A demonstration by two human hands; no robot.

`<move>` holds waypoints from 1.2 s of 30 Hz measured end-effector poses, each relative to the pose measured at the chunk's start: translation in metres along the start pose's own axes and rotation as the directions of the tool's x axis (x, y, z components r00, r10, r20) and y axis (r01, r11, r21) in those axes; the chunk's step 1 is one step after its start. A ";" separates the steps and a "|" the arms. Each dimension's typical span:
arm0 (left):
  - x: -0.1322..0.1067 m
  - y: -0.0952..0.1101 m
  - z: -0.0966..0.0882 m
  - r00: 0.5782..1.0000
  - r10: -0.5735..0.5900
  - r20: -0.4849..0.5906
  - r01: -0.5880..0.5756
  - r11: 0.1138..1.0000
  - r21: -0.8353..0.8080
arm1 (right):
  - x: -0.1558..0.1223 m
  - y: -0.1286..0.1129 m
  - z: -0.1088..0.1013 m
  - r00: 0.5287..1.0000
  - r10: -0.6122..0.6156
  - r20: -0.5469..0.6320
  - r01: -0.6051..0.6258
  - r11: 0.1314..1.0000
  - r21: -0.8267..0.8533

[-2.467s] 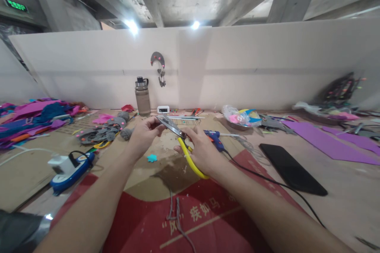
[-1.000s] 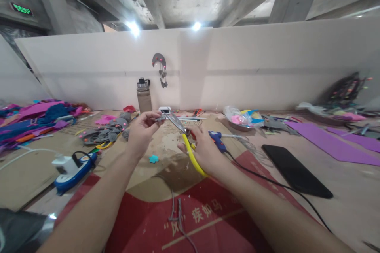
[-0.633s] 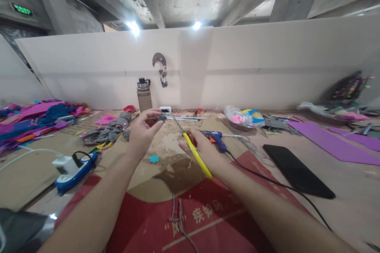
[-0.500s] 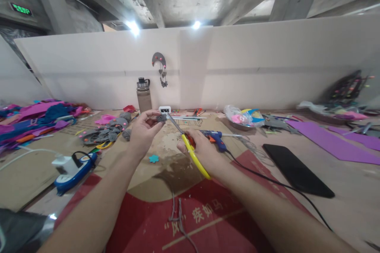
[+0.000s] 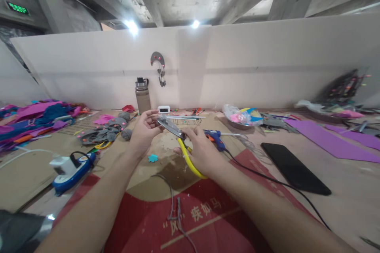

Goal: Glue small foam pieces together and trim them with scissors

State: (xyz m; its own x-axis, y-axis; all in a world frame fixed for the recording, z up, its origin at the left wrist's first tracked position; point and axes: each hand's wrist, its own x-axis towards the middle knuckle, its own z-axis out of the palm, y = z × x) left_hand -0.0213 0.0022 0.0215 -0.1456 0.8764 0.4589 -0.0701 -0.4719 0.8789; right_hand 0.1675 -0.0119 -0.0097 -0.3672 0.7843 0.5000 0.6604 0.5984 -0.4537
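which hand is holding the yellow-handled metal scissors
The right hand holds the yellow-handled metal scissors; the left hand differs, pinching a small grey piece instead.

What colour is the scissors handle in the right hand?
Yellow where visible; the scissors handle shows best in the head view.

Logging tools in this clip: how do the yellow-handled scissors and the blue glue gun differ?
The scissors have yellow handles and metal blades; the glue gun is mostly blue. The right hand holds the scissors; the glue gun lies unheld. The glue gun has a black cord; the scissors have none. Both are hand tools.
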 end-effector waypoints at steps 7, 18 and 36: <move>-0.002 0.002 0.002 0.999 -0.041 0.024 0.041 0.999 -0.002 | 0.000 0.000 0.001 1.000 0.016 0.006 -0.016 0.998 -0.065; -0.003 0.004 0.003 0.995 -0.076 0.058 0.075 0.997 0.008 | 0.000 0.001 0.000 1.000 -0.023 -0.005 0.023 0.998 -0.050; -0.004 0.006 0.003 0.995 -0.075 0.073 0.073 0.997 0.034 | 0.001 0.001 -0.002 1.000 -0.022 0.012 0.022 0.999 -0.039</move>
State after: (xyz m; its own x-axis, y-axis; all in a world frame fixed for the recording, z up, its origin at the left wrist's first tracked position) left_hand -0.0180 -0.0045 0.0255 -0.0674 0.9139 0.4002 -0.0473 -0.4036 0.9137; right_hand 0.1692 -0.0110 -0.0081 -0.3891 0.7730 0.5010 0.6769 0.6088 -0.4137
